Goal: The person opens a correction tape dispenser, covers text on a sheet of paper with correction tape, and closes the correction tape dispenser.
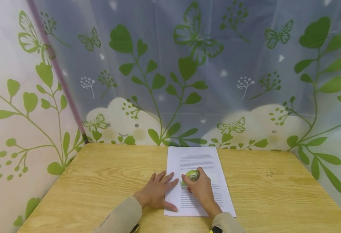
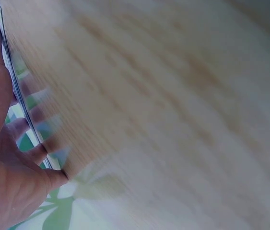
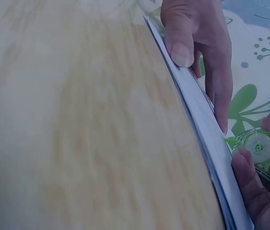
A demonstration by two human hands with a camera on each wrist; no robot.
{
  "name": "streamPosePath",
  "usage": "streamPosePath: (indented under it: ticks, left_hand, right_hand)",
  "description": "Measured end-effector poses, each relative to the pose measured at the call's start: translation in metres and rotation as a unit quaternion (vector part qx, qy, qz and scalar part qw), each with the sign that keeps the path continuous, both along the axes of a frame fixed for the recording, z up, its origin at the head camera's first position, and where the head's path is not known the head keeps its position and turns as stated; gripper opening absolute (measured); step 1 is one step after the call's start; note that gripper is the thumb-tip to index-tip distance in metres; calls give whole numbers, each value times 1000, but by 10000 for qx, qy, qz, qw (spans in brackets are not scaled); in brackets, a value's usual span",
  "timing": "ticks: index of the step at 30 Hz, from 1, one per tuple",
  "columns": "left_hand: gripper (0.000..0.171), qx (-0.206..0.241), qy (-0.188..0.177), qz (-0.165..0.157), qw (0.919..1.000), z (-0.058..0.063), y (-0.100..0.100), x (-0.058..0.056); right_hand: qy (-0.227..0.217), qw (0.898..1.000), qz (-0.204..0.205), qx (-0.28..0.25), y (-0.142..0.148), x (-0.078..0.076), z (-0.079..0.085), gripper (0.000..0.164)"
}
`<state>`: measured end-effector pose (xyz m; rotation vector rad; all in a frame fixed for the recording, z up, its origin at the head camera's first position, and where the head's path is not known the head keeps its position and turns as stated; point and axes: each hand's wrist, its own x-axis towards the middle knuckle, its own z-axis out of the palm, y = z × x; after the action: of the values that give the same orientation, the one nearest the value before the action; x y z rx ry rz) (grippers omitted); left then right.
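A stack of printed paper (image 1: 193,202) lies on the wooden table in the head view. My right hand (image 1: 203,191) pinches a green, see-through correction tape dispenser (image 1: 193,175) against the middle of the top sheet. In the right wrist view the dispenser (image 3: 259,147) shows a round reel between thumb and fingers; its tip is hidden. With fingers spread, my left hand (image 1: 158,191) rests flat across the stack's left edge. Its thumb and fingertips touch the paper, as the left wrist view of that hand (image 2: 5,163) also shows.
The wooden table (image 1: 109,174) extends to both sides of the paper. Behind it and at the sides hang curtains (image 1: 164,81) printed with green leaves and butterflies. The paper's far end reaches the table's back edge.
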<state>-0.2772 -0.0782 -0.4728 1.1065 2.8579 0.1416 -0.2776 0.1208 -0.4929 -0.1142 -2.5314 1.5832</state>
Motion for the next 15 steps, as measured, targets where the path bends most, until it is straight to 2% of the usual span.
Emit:
streamPosePath:
  ticks: [8, 15]
  left_hand:
    - [100, 55, -5, -13, 10000, -2, -1, -1]
    - [100, 35, -34, -30, 10000, -3, 0, -1]
  right_hand:
    - [65, 10000, -44, -21, 5, 1, 0, 43]
    - [105, 9997, -97, 211, 10, 3, -1, 45]
